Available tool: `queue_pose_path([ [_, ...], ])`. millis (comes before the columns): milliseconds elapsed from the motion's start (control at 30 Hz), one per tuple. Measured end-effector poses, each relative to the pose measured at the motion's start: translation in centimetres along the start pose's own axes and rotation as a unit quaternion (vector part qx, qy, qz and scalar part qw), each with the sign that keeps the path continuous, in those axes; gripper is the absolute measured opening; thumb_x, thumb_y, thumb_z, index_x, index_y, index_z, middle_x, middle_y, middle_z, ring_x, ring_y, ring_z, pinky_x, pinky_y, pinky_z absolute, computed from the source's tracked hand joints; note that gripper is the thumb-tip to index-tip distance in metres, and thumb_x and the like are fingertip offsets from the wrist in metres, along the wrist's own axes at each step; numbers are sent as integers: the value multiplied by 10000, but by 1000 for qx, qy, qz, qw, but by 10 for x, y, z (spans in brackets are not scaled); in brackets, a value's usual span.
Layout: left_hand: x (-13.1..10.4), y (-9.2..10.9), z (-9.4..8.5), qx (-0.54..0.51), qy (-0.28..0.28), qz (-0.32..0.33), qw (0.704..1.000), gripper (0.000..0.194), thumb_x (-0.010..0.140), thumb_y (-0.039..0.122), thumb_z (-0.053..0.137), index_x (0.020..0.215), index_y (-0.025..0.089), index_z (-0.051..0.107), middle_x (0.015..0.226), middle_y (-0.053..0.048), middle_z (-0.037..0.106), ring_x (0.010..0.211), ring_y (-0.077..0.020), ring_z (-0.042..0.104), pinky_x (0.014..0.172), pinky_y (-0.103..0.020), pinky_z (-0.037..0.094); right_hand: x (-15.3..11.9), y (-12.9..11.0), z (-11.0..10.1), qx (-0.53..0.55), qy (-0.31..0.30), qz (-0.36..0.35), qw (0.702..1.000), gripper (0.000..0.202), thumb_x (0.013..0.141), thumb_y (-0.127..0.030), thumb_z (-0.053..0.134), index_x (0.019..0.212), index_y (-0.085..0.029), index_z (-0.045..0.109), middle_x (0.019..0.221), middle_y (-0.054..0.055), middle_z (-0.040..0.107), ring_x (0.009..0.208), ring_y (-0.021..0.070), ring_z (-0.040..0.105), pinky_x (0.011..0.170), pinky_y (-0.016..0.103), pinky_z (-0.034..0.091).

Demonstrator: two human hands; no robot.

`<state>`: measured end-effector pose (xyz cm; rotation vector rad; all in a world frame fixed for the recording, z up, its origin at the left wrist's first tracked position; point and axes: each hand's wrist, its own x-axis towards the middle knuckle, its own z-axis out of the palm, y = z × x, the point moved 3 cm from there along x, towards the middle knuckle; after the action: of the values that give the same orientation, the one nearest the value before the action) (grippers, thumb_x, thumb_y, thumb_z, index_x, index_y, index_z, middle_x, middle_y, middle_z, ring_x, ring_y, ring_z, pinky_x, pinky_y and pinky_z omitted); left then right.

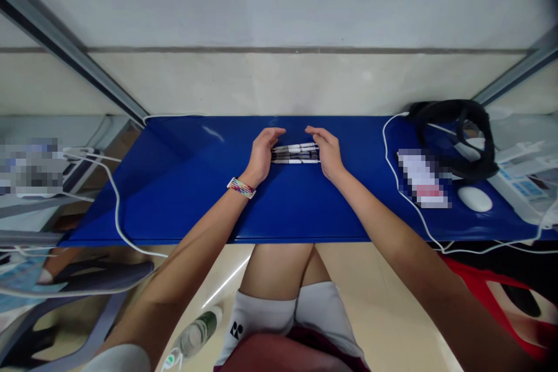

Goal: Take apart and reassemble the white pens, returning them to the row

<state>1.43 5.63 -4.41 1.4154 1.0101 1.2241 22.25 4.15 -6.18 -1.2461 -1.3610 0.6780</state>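
Several slim pens (295,153), white and black, lie side by side across the blue table between my two hands. My left hand (261,154) stands on its edge at their left ends, palm inward, its fingers stretched out and bent slightly toward the far side. Facing it, my right hand (326,151) is at the right ends, also with straight fingers. Both palms appear to touch the pen ends, and neither hand wraps around them. Part of the pens' ends is hidden by the hands. A colourful woven band (242,187) circles my left wrist.
On the blue table (183,186), a black headset (462,139), a blurred phone-like item (422,180) and a white mouse (475,199) lie at the right. White cables run along both sides. A clear bottle (198,334) lies on the floor; a wall stands behind.
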Motion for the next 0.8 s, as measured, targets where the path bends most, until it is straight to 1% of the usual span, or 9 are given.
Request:
queue_pose_path([
  [100, -5, 3, 2, -14, 5, -3, 1000, 308, 1093, 377, 476, 1095, 243, 754, 1398, -83, 778, 1396, -238, 681, 1228, -429, 509, -9, -2, -1, 19, -3, 8, 1000, 350, 1077, -346, 497, 1163, -270, 828, 1473, 92, 780, 1463, 290, 685, 1267, 538, 487],
  [167, -11, 5, 2, -13, -2, -3, 1000, 295, 1085, 356, 483, 1075, 245, 756, 1381, -83, 784, 1389, -240, 684, 1249, -443, 490, -16, -5, -2, 32, -3, 10, 999, 329, 1060, -331, 518, 1144, -263, 829, 1478, 101, 779, 1463, 291, 688, 1275, 542, 477],
  [333, -34, 10, 0, -24, -22, -8, 999, 278, 1074, 377, 512, 1061, 238, 752, 1373, -93, 794, 1388, -258, 699, 1252, -453, 495, -37, -14, -7, 20, -20, 19, 999, 326, 1054, -310, 519, 1160, -272, 826, 1507, 92, 765, 1481, 296, 676, 1267, 550, 488],
  [400, -42, 9, 0, -26, -25, -14, 999, 290, 1082, 395, 511, 1056, 240, 755, 1357, -87, 801, 1389, -257, 701, 1266, -449, 485, -45, -17, -8, 24, -16, 22, 999, 318, 1045, -300, 525, 1150, -276, 824, 1501, 91, 768, 1481, 306, 677, 1264, 562, 492],
  [500, -46, 8, -1, -15, -16, -1, 1000, 300, 1092, 409, 518, 1040, 238, 759, 1310, -86, 811, 1367, -257, 707, 1272, -440, 473, -52, -22, -10, 16, 1, 16, 1000, 293, 1022, -274, 552, 1141, -272, 820, 1482, 106, 776, 1466, 315, 686, 1272, 580, 482],
  [567, -46, 9, -2, 4, -4, 5, 1000, 277, 1086, 403, 544, 1016, 238, 755, 1281, -82, 816, 1346, -259, 712, 1257, -435, 479, -54, -28, -13, -19, 0, -7, 1000, 256, 1019, -274, 584, 1122, -276, 818, 1477, 110, 774, 1495, 328, 660, 1287, 606, 465],
  [600, -46, 10, -4, 19, -4, 5, 1000, 256, 1077, 397, 563, 1011, 238, 753, 1272, -80, 818, 1333, -262, 714, 1241, -432, 489, -56, -31, -14, -44, -11, -26, 999, 227, 1023, -283, 604, 1099, -281, 818, 1481, 107, 770, 1526, 337, 631, 1295, 623, 454],
  [700, -45, 15, -7, 88, -38, 19, 995, 204, 1045, 354, 603, 1054, 235, 769, 1261, -82, 817, 1245, -270, 733, 1146, -431, 539, -66, -44, -20, -121, -89, -112, 982, 141, 1026, -304, 679, 999, -294, 817, 1510, 92, 747, 1620, 369, 520, 1311, 676, 429],
  [800, -43, 21, -11, 201, -76, 68, 974, 189, 992, 269, 642, 1056, 247, 818, 1169, -75, 823, 1128, -276, 735, 1102, -459, 540, -81, -54, -26, -178, -160, -193, 952, 114, 995, -256, 736, 1035, -311, 826, 1588, 70, 691, 1670, 394, 436, 1329, 720, 403],
])
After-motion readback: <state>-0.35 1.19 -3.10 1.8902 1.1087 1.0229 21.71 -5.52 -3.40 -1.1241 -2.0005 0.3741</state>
